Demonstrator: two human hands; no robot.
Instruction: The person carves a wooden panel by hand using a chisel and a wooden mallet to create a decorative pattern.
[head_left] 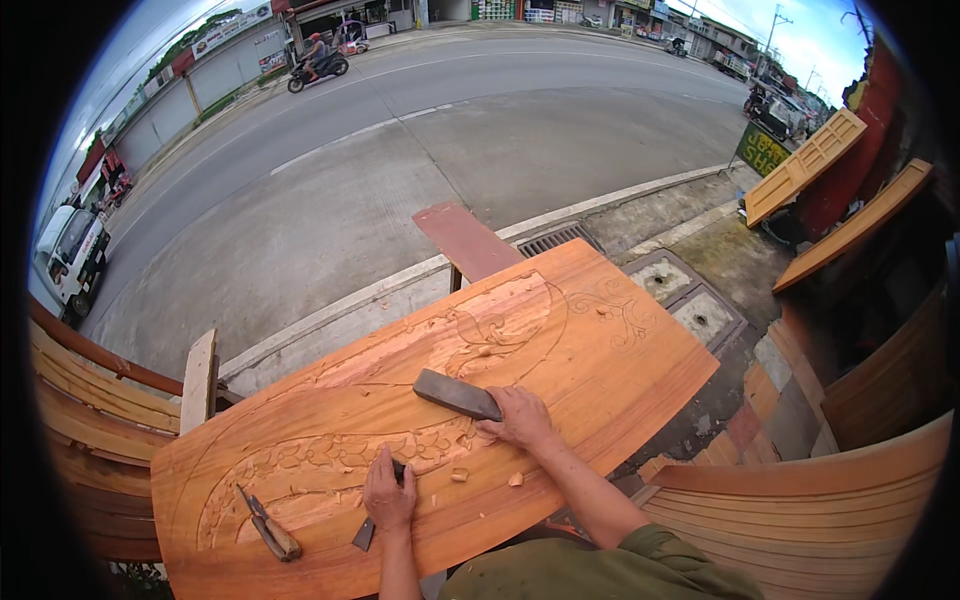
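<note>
A large wooden panel (600, 385) lies in front of me, with curling leaf-like carving and drawn outlines on its face. My right hand (522, 418) grips one end of a dark grey, brick-shaped block (456, 393), which is just above or resting on the panel's middle. Closer to me, my left hand (389, 492) is closed over a chisel; its flat dark blade (364, 534) sticks out below the palm, and the dark handle end (399, 470) shows by the thumb. Left of that hand, wooden-handled carving tools (270, 526) lie together on the panel.
Wood chips (460, 475) are scattered across the panel. A reddish-brown board (466, 240) juts out beyond it. Stacked wooden panels (95, 400) stand at left, more doors (806, 166) lean at right. Past the kerb, a road (420, 100) carries a motorcycle (317, 70) and a white truck (73, 255).
</note>
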